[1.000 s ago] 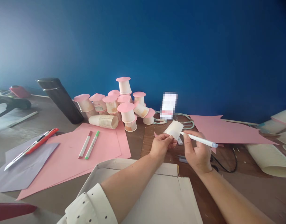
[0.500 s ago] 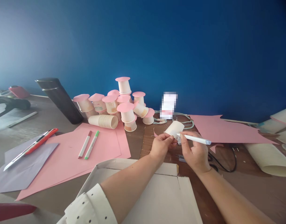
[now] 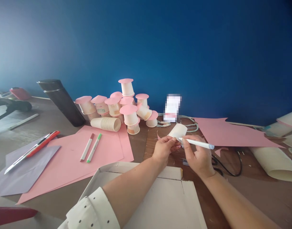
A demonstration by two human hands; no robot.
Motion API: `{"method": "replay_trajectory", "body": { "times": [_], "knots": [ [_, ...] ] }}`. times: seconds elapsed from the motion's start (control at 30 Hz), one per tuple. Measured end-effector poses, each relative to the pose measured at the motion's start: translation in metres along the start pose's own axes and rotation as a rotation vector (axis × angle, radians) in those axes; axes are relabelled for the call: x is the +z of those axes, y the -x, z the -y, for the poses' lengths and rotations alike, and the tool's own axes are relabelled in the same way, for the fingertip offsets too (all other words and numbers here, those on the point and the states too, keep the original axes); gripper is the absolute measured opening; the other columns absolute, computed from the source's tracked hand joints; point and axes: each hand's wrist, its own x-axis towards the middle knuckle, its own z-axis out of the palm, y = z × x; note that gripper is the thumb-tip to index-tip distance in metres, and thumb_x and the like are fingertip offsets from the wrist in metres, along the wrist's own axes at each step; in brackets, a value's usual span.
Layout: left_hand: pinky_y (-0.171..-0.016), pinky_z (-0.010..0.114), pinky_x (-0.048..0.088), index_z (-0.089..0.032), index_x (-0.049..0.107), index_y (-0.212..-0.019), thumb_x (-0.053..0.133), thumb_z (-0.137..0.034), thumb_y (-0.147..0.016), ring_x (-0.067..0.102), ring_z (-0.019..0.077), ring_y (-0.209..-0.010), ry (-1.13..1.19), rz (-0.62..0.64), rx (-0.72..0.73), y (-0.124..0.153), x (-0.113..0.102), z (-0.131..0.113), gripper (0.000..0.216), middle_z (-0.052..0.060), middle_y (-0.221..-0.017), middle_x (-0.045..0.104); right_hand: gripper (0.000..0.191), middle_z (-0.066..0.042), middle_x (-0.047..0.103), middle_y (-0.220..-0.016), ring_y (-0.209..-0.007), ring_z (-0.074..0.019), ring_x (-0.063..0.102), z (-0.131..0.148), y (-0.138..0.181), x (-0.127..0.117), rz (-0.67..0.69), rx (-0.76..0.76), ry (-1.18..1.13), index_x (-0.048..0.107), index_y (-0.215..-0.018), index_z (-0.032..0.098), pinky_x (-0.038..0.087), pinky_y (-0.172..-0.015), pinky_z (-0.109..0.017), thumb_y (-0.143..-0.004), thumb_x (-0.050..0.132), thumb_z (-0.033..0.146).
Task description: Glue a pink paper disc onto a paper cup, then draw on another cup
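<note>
So the left hand (image 3: 163, 149) is pinching a small white paper cup (image 3: 178, 131) tipped on its side, fingers closed on its lower end, just above the desk (image 3: 255, 190). The right hand (image 3: 198, 157) is gripping a white pen (image 3: 198, 144) in a writing hold, and the tip looks to be touching the cup wall right beside the left fingertips. I'd be clamping the cup firmly so it isn't rolling, and pressing lightly so the thin wall isn't denting. The pile of pink-topped cups (image 3: 129, 109) is sitting well beyond the fingers.
</note>
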Motion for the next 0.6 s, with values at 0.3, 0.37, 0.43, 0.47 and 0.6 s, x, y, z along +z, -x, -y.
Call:
{"method": "replay_trajectory", "body": {
  "times": [0.3, 0.37, 0.43, 0.47, 0.6],
  "knots": [
    [-0.075, 0.028, 0.051, -0.01, 0.06, -0.073, 0.079, -0.032, -0.065, 0.063, 0.0124, -0.068, 0.012, 0.0, 0.015, -0.0005, -0.0002, 0.0012, 0.029, 0.006, -0.07, 0.065, 0.011, -0.006, 0.066, -0.091, -0.088, -0.0209, 0.062, 0.0001, 0.0004, -0.0003, -0.001, 0.006, -0.001, 0.06, -0.096, 0.02, 0.049, -0.083, -0.037, -0.086, 0.056, 0.024],
    [-0.075, 0.027, 0.051, -0.011, 0.06, -0.073, 0.079, -0.031, -0.065, 0.063, 0.0122, -0.068, 0.025, -0.006, 0.019, -0.0008, -0.0003, 0.0012, 0.028, 0.005, -0.069, 0.065, 0.011, -0.006, 0.066, -0.09, -0.088, -0.0211, 0.061, 0.001, 0.0006, 0.0005, 0.019, -0.015, -0.01, 0.06, -0.096, 0.02, 0.049, -0.084, -0.038, -0.086, 0.056, 0.024],
    [-0.075, 0.027, 0.05, -0.01, 0.06, -0.074, 0.079, -0.031, -0.066, 0.063, 0.012, -0.068, 0.027, -0.006, 0.018, -0.0007, -0.0003, 0.001, 0.029, 0.005, -0.069, 0.065, 0.012, -0.007, 0.066, -0.091, -0.088, -0.0214, 0.062, 0.0014, 0.0003, 0.0009, -0.007, -0.01, 0.009, 0.06, -0.097, 0.019, 0.048, -0.083, -0.038, -0.087, 0.056, 0.024],
    [-0.075, 0.027, 0.05, -0.01, 0.06, -0.074, 0.079, -0.031, -0.066, 0.063, 0.0119, -0.067, 0.026, -0.002, 0.016, -0.0005, -0.0003, 0.0008, 0.029, 0.006, -0.07, 0.065, 0.012, -0.007, 0.066, -0.091, -0.088, -0.0215, 0.062, 0.0013, 0.0, 0.0008, -0.03, 0.002, 0.021, 0.06, -0.097, 0.019, 0.048, -0.083, -0.038, -0.087, 0.056, 0.024],
    [-0.074, 0.026, 0.05, -0.009, 0.06, -0.074, 0.078, -0.031, -0.067, 0.064, 0.0133, -0.069, 0.044, 0.024, 0.012, 0.0009, 0.0003, -0.0006, 0.029, 0.009, -0.075, 0.067, 0.013, -0.007, 0.066, -0.09, -0.087, -0.021, 0.062, -0.0004, -0.0012, -0.0009, -0.11, 0.041, 0.044, 0.06, -0.097, 0.018, 0.049, -0.082, -0.037, -0.088, 0.055, 0.026]
  ]
}}
